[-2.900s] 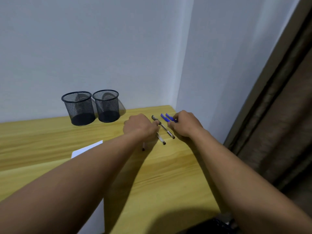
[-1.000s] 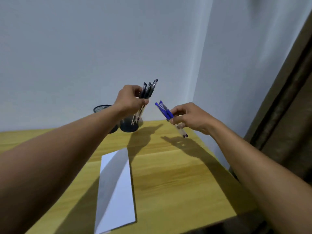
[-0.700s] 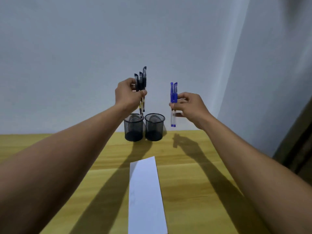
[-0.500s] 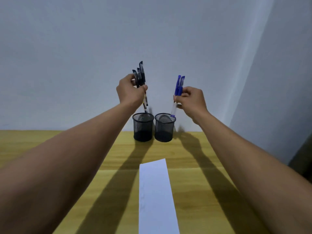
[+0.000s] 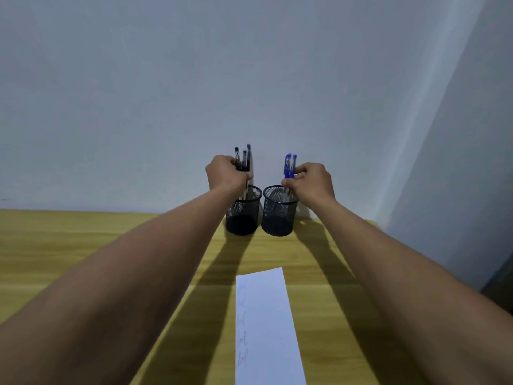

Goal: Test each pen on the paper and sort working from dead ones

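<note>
a person's left hand (image 5: 226, 175) grips three black-capped pens (image 5: 243, 159) over the left mesh cup (image 5: 244, 211) while the right hand (image 5: 312, 182) pinches two blue-capped pens (image 5: 289, 165) dipping into the right mesh cup (image 5: 279, 212), scribbled paper (image 5: 266, 329) on the wooden desk (image 5: 55, 245).

Wall (image 5: 249, 79) close behind left cup (image 5: 244, 218), right cup (image 5: 277, 218); bare desk (image 5: 83, 245) in front
</note>
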Demonstrator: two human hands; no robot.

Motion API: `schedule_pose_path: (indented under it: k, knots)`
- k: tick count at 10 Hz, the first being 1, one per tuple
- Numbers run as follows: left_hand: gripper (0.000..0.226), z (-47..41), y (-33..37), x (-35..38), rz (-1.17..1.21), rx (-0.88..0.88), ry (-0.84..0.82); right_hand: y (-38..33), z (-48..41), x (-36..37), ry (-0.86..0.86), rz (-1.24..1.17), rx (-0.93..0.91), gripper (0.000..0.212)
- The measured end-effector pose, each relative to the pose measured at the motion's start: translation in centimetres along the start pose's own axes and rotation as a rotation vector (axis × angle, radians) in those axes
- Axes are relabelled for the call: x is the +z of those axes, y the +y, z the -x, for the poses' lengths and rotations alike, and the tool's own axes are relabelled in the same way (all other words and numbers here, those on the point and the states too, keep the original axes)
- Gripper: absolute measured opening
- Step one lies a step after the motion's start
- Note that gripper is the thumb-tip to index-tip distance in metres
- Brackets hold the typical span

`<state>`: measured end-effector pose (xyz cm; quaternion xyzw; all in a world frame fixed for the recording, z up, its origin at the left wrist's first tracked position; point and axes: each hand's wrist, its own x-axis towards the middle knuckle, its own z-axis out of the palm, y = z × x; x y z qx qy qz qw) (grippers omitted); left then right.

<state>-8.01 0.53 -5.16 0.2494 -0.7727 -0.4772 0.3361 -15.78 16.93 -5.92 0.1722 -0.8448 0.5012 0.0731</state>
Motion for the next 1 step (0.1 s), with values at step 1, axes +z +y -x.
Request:
schedule_pose_path:
  k: [1]
  knots:
    - [0.039,0.12,0.13,-0.04,0.002,-0.062,0.001,-0.37,0.35,-0.81,0.007,0.045,0.018,0.055]
